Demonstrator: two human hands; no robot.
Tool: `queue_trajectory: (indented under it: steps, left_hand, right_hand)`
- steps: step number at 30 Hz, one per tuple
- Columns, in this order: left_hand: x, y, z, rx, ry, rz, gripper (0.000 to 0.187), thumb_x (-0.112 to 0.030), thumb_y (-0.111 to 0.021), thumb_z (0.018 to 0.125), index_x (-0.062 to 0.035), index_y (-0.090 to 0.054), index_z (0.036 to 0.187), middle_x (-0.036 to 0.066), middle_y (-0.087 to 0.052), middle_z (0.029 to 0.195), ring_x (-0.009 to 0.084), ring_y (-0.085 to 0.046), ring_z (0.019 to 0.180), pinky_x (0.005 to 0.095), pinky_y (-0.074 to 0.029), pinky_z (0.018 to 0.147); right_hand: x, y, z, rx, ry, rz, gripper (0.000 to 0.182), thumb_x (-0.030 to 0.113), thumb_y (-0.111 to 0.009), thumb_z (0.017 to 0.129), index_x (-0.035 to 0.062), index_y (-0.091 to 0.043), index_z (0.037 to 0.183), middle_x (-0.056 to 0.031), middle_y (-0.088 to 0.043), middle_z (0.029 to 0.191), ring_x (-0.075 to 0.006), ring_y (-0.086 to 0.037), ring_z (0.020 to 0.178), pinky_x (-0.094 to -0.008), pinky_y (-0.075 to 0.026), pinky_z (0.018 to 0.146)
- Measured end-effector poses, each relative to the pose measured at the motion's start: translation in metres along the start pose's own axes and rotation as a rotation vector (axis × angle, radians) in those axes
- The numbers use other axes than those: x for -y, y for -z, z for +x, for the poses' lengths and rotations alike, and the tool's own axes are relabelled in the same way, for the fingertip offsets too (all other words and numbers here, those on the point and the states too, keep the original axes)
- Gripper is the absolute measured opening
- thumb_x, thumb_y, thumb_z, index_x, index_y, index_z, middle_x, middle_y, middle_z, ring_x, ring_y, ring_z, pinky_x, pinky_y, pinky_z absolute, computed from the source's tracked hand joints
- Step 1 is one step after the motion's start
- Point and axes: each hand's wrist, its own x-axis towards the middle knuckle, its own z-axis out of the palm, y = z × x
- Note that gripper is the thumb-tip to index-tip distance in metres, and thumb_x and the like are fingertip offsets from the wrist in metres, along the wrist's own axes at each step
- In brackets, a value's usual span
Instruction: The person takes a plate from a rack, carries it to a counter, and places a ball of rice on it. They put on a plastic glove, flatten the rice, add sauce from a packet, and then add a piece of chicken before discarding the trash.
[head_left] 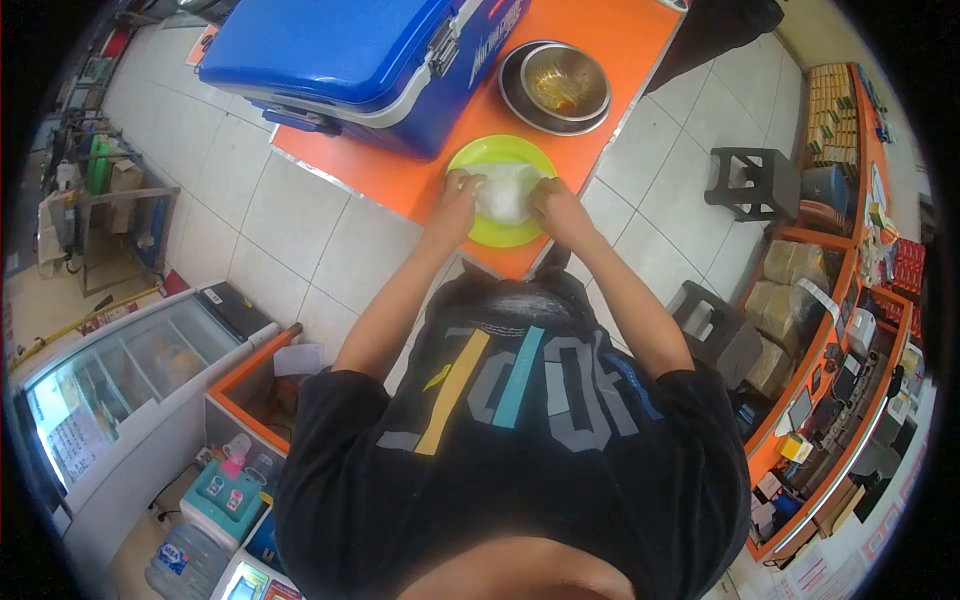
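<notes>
2-sided grip | L hand (pixel 459 203) & R hand (pixel 558 208) pinching whitish bag (pixel 506 197), prob. steadying it | green plate (pixel 497 147) sitting under

Orange counter (pixel 625 35) with shiny edging, blue cooler box (pixel 330 60), nested metal bowls (pixel 592 75), lime-green plate (pixel 500 147) near one end

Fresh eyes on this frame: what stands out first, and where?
Probably the big blue cooler on the orange table, top of view. Next, the lime-green plate near the table's closest corner, with the left hand and right hand either side of its whitish bundle.
</notes>
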Motion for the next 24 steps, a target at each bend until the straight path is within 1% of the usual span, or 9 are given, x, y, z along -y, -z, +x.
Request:
queue_trajectory:
  steps: [1, 4, 10, 13, 16, 20, 22, 23, 24]
  left_hand:
    - [0.001, 0.003, -0.002, 0.027, 0.014, -0.019, 0.053, 0.003, -0.061, 0.084, -0.0101, -0.052, 0.135, 0.019, -0.048, 0.128, 0.0381, -0.048, 0.125, 0.0471, -0.043, 0.107]
    - [0.008, 0.005, -0.006, 0.05, -0.032, 0.032, 0.047, 0.001, -0.065, 0.084, -0.0091, -0.059, 0.129, 0.018, -0.049, 0.126, 0.0362, -0.05, 0.121, 0.0451, -0.044, 0.105]
    - [0.01, 0.013, -0.01, 0.073, -0.009, 0.028, 0.022, -0.004, -0.072, 0.08, -0.0046, -0.07, 0.102, 0.014, -0.057, 0.117, 0.0328, -0.054, 0.118, 0.0423, -0.046, 0.101]
    - [0.006, 0.033, -0.022, 0.1, -0.168, 0.004, 0.013, -0.007, -0.075, 0.078, -0.0042, -0.07, 0.09, 0.011, -0.062, 0.106, 0.0316, -0.057, 0.114, 0.0406, -0.046, 0.098]
    - [0.004, 0.047, -0.043, 0.106, -0.338, 0.031, 0.013, -0.015, -0.076, 0.079, -0.0059, -0.07, 0.085, 0.009, -0.066, 0.096, 0.0307, -0.059, 0.111, 0.0419, -0.047, 0.096]
    - [-0.008, 0.073, -0.031, 0.373, -0.31, 0.148, 0.023, -0.03, -0.073, 0.083, -0.0098, -0.07, 0.094, 0.012, -0.069, 0.101, 0.0296, -0.061, 0.11, 0.0488, -0.044, 0.097]
    - [-0.016, 0.055, -0.009, 0.432, -0.029, 0.083, 0.037, -0.035, -0.076, 0.08, -0.0108, -0.067, 0.106, 0.01, -0.069, 0.109, 0.0307, -0.057, 0.119, 0.0504, -0.039, 0.103]
    - [-0.018, 0.045, 0.001, 0.458, 0.114, 0.048, 0.044, -0.038, -0.078, 0.079, -0.0113, -0.066, 0.112, 0.009, -0.069, 0.114, 0.0313, -0.055, 0.123, 0.0512, -0.037, 0.106]
    - [-0.011, 0.034, 0.006, 0.351, 0.013, 0.163, 0.057, -0.041, -0.079, 0.076, -0.0115, -0.061, 0.122, 0.01, -0.062, 0.125, 0.0318, -0.049, 0.13, 0.0524, -0.035, 0.108]
  right_hand:
    - [0.003, 0.004, -0.009, -0.072, 0.118, 0.087, 0.016, 0.014, -0.066, 0.085, 0.0024, -0.071, 0.095, -0.0157, -0.067, 0.104, -0.0349, -0.061, 0.107, -0.0426, -0.048, 0.095]
    - [0.009, 0.013, -0.034, 0.014, 0.399, 0.054, 0.013, 0.011, -0.068, 0.083, 0.0028, -0.071, 0.092, -0.0138, -0.066, 0.11, -0.0333, -0.06, 0.112, -0.04, -0.048, 0.097]
    - [0.002, 0.025, -0.053, 0.224, 0.55, 0.071, 0.02, 0.017, -0.068, 0.083, 0.0022, -0.069, 0.098, -0.016, -0.064, 0.118, -0.0335, -0.057, 0.12, -0.0385, -0.047, 0.102]
    - [-0.009, -0.004, -0.047, 0.154, 0.198, 0.111, 0.026, 0.021, -0.069, 0.084, 0.0027, -0.068, 0.102, -0.0174, -0.062, 0.123, -0.0341, -0.055, 0.123, -0.0396, -0.046, 0.104]
    - [-0.001, -0.007, -0.009, 0.212, -0.201, 0.186, 0.047, 0.028, -0.073, 0.081, 0.0036, -0.063, 0.12, -0.0202, -0.055, 0.136, -0.0359, -0.049, 0.13, -0.043, -0.043, 0.107]
    - [0.012, -0.009, 0.008, 0.114, -0.095, -0.248, 0.099, 0.045, -0.085, 0.067, 0.0052, -0.041, 0.146, -0.0221, -0.038, 0.152, -0.0402, -0.032, 0.143, -0.0519, -0.029, 0.116]
    - [0.017, -0.007, 0.01, 0.193, -0.113, -0.433, 0.121, 0.052, -0.088, 0.058, 0.0055, -0.03, 0.154, -0.0222, -0.027, 0.159, -0.0421, -0.024, 0.147, -0.0559, -0.021, 0.119]
    - [0.019, -0.005, 0.012, 0.219, -0.13, -0.465, 0.125, 0.054, -0.088, 0.057, 0.005, -0.028, 0.155, -0.022, -0.026, 0.159, -0.0425, -0.021, 0.148, -0.0566, -0.02, 0.119]
    - [0.021, -0.002, 0.016, 0.243, -0.148, -0.498, 0.128, 0.056, -0.088, 0.056, 0.0046, -0.026, 0.155, -0.0218, -0.024, 0.16, -0.043, -0.018, 0.149, -0.0573, -0.018, 0.12]
